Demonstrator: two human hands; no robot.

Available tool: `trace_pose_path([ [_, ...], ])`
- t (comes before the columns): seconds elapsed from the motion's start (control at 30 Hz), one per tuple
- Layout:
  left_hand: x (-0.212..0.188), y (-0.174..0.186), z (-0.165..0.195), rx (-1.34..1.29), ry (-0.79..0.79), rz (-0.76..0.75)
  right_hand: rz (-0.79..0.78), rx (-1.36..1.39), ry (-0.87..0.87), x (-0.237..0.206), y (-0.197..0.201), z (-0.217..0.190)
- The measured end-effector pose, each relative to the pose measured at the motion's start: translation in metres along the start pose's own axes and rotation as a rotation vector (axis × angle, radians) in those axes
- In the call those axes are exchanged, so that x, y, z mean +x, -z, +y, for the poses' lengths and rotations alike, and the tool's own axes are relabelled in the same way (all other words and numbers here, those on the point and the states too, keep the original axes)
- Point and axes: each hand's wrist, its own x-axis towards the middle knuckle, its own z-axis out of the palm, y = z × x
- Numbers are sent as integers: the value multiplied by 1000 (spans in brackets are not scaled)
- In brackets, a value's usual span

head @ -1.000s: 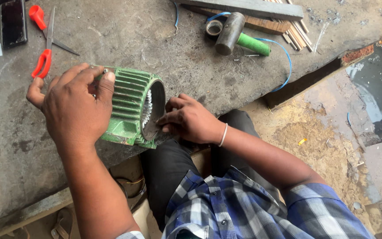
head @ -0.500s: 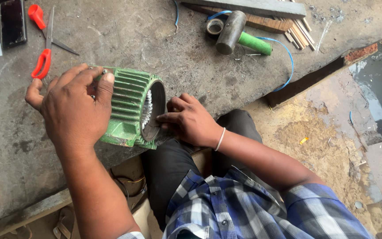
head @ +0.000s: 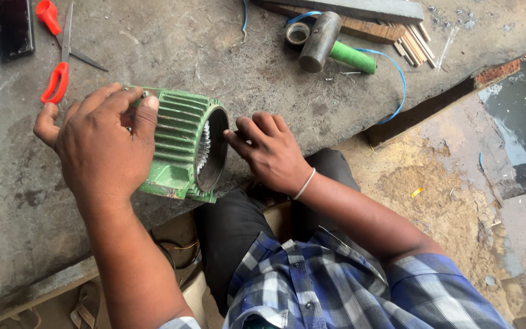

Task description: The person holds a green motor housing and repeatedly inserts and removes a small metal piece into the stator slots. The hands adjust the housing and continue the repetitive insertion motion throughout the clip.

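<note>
A green ribbed motor housing [head: 181, 146] lies on its side near the front edge of a rough grey stone bench [head: 153, 42], its open round end facing right. My left hand [head: 101, 143] rests over its closed end and grips it. My right hand [head: 269, 149] is at the open end, fingertips bent toward the rim; whether it pinches something small there I cannot tell. Pale slot liners show inside the opening.
Red-handled scissors [head: 56, 55] and a dark phone [head: 14, 27] lie at the back left. A hammer with a green handle [head: 333, 45], a tape roll [head: 298, 33], thin wooden sticks [head: 412, 45] and a blue wire [head: 397, 79] lie at the back right. Sandy floor is on the right.
My right hand has shifted slightly up along the housing's open rim. My left hand keeps the same hold.
</note>
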Motion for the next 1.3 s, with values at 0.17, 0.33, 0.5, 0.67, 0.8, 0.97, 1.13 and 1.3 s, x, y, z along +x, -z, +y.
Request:
trace_pose_path([
  [0.17, 0, -2, 0, -3, 26, -18, -191, 277, -9, 7, -2, 13],
  [0.33, -1, -4, -2, 20, 16, -10, -106, 306, 25, 10, -3, 14],
  [0.5, -1, -5, -3, 33, -12, 12, -86, 94, 30, 11, -1, 15],
  [0.67, -1, -5, -2, 6, -5, 6, -196, 353, 13, 13, 1, 17],
  [0.8, -1, -5, -1, 2, -2, 12, 7, 57, 58, 14, 6, 19],
  [0.97, 1, -3, 1, 4, -30, 32, -149, 278, 38, 15, 9, 15],
  [1.13, 2, 0, 4, -15, -32, 42, -70, 165, 97, 15, 12, 21],
  [1.3, 2, -3, 3, -11, -27, 40, -103, 42, 99, 13, 15, 27],
])
